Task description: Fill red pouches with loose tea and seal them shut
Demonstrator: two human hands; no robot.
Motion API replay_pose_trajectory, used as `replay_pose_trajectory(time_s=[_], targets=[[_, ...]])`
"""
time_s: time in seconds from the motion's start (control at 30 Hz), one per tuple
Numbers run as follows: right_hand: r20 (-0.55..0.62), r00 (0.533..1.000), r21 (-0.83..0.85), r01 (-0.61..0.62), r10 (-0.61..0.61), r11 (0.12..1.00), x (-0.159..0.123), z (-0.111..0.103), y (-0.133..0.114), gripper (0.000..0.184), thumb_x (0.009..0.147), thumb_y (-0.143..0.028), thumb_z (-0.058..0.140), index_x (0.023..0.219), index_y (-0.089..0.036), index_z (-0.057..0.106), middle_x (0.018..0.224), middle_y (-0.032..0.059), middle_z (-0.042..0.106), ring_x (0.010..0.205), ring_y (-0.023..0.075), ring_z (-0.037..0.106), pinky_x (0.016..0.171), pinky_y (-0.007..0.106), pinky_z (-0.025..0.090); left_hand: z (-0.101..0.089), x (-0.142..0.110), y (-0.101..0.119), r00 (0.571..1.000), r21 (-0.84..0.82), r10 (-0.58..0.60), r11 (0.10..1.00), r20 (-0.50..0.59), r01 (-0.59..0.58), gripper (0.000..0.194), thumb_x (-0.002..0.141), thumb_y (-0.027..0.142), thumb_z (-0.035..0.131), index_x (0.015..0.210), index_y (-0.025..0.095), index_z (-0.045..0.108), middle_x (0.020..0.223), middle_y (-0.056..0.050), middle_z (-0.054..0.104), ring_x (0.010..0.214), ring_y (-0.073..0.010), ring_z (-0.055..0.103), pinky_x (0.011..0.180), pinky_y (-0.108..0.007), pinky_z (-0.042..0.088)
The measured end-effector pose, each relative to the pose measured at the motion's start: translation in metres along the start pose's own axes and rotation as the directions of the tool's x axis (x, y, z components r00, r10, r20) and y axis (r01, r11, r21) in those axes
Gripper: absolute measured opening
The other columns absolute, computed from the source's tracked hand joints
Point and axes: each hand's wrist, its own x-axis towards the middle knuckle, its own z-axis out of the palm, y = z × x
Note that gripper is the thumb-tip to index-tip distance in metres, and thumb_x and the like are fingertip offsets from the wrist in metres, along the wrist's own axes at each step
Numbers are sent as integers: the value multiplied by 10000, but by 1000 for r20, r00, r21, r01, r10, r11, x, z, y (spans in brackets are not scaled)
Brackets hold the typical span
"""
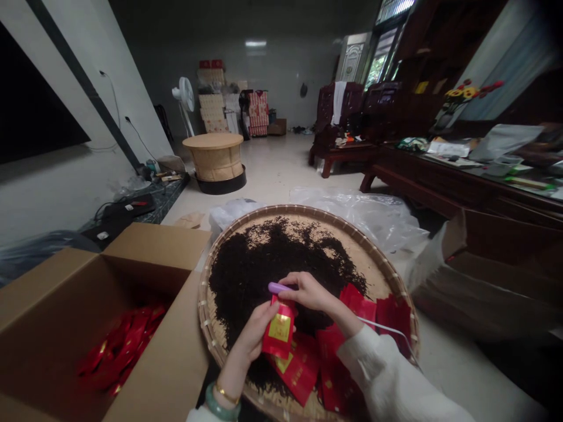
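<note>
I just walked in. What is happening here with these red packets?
A person holds a red foil packet in the left hand, while the right hand holds a small purple tool at its top edge. Below them is a round woven bamboo tray with dark loose leaves, probably tea, and more red packets. An open cardboard box beside it holds others.

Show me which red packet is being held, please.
The upright gold-labelled one in the left hand; the others lie on the woven tray or in the carton.

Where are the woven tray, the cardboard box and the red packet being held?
Woven tray (285, 207), head view, on its rim.
Cardboard box (153, 249), head view, on a top flap.
Red packet (280, 328), head view, on its gold label.
</note>
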Motion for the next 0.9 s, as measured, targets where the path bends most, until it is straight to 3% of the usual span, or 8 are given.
replay_pose_trajectory(time_s=[0.13, 0.23, 0.9], targets=[[-25, 1000, -49, -6, 4, 999, 0, 1, 0, 213, 787, -301, 642, 906, -161, 749, 806, 24, 692, 730, 164, 601, 642, 233, 405, -2, 0, -3, 991, -167, -126, 977, 32, 130, 484, 816, 538, 576, 990, 90, 634, 906, -152, 725, 631, -220, 696, 574, -331, 563], [-36, 999, -79, -5, 2, 997, -1, 1, -1, 198, 786, -281, 642, 906, -162, 746, 804, 22, 686, 732, 161, 599, 649, 230, 399, -3, 1, -4, 986, -199, -163, 965, 40, 168, 518, 869, 537, 479, 1003, 64, 643, 940, -171, 720, 623, -219, 696, 558, -333, 569], [-57, 997, -143, 49, -58, 988, -1, 4, -5, 177, 804, -273, 626, 900, -176, 739, 796, 24, 665, 704, 144, 576, 638, 223, 397, 3, 0, -3, 994, -106, -81, 992, -77, 72, 493, 823, 534, 549, 920, 60, 644, 748, -130, 716, 481, -173, 641, 421, -268, 520]])
